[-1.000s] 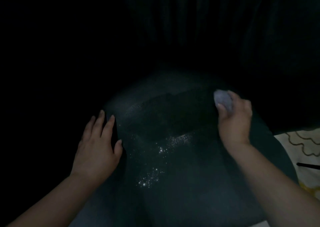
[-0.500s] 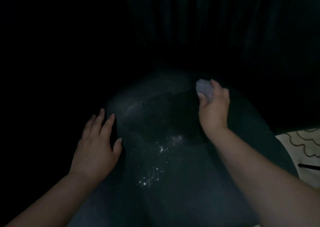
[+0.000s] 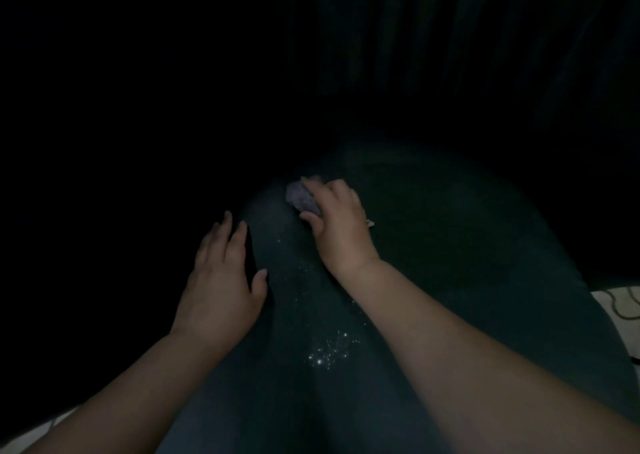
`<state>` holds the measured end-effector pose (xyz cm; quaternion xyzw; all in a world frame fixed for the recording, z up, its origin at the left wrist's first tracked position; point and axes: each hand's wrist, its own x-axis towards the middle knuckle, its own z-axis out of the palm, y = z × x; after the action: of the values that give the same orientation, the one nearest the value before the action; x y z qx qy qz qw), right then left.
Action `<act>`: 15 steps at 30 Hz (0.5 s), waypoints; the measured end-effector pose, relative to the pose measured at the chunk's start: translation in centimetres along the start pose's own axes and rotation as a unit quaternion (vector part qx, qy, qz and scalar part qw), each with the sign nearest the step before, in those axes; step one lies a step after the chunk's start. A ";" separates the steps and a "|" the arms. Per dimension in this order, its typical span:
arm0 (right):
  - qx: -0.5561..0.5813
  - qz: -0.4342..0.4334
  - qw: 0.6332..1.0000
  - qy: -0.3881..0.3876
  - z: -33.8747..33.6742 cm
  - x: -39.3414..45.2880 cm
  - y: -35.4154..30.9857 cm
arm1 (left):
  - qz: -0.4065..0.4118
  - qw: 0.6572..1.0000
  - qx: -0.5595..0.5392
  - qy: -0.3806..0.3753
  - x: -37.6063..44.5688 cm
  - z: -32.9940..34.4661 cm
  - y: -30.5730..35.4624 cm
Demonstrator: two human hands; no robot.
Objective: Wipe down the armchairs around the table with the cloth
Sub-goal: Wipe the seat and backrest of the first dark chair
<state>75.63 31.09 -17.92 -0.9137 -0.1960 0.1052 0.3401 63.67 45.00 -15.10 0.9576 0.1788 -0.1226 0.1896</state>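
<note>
Deep shadow hides everything left of the armchair seat (image 3: pixel 433 280) and most of its backrest. The left hand (image 3: pixel 221 280) rests flat, fingers spread, on the seat's left edge, as before. The right hand (image 3: pixel 337 225), gripping the bunched cloth (image 3: pixel 300 197), has swept from the seat's right side to its upper left.

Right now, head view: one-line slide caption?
Right hand wipes dark armchair seat with bunched cloth; left hand rests flat.
</note>
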 end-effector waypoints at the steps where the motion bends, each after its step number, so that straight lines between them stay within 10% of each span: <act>1: -0.006 -0.013 1.000 -0.010 0.1 -0.2 -0.2 | -0.002 1.000 -0.001 -0.001 -0.2 0.0 -0.1; 10: 0.041 -0.118 0.984 -0.130 -0.6 -5.5 -1.9 | 0.013 0.999 0.025 -0.021 -2.8 0.2 0.0; 15: 0.057 -0.003 0.998 0.022 -5.5 -6.3 0.8 | 0.030 0.999 0.018 -0.021 -3.8 -0.1 0.9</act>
<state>72.00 24.61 -14.00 -0.8943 -0.1844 0.0952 0.3963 60.58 43.17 -13.62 0.9631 0.1431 -0.1405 0.1793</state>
